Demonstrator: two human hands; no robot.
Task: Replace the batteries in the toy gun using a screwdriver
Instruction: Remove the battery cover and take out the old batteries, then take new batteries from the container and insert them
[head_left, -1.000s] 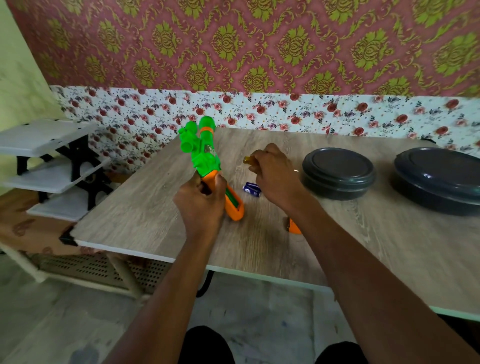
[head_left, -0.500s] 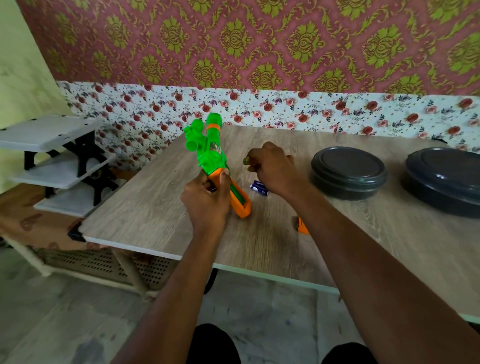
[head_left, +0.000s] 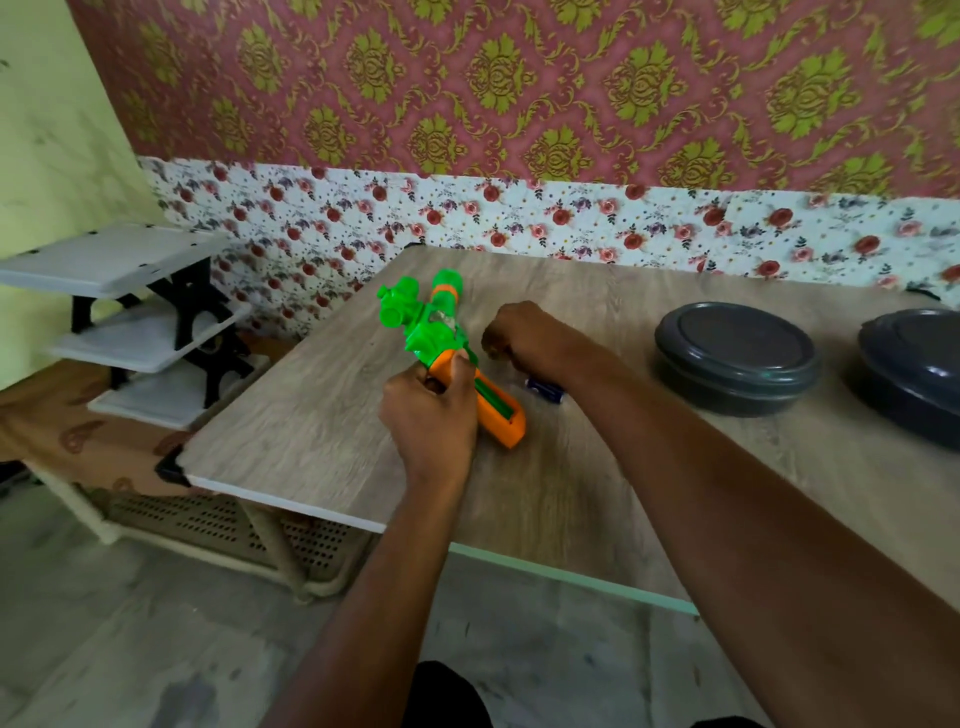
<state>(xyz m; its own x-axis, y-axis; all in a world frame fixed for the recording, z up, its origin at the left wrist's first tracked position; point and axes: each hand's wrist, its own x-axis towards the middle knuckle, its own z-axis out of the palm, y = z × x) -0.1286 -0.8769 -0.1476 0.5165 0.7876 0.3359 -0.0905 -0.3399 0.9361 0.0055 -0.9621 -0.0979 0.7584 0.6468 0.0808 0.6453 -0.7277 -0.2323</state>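
- Toy gun (head_left: 430, 332) near left-centre of bench (head_left: 311, 431), tilted, green barrel end raised and pointing far, orange end low against bench top.
- Long green recess (head_left: 493, 401) showing along orange handle, facing up.
- Left grip (head_left: 428, 415) wrapped round orange handle just below green body, thumb pressed on handle's upper side, fingers curled under.
- Right grip (head_left: 524, 335) just right of gun body, fingers curled into fist, knuckles up; blurred, so cannot tell whether pinching anything or pressed together on nothing.
- Small blue battery (head_left: 543, 391) lying on bench just right of orange handle, partly hidden behind right wrist.
- Two dark round lidded containers on right of bench: nearer-centre one (head_left: 735, 358), second one (head_left: 914, 376) cut by right edge, well apart from gun.
- White-and-black shelf rack (head_left: 130, 322) on floor left of bench.
- Floral wallpaper (head_left: 519, 218) behind far edge of bench.
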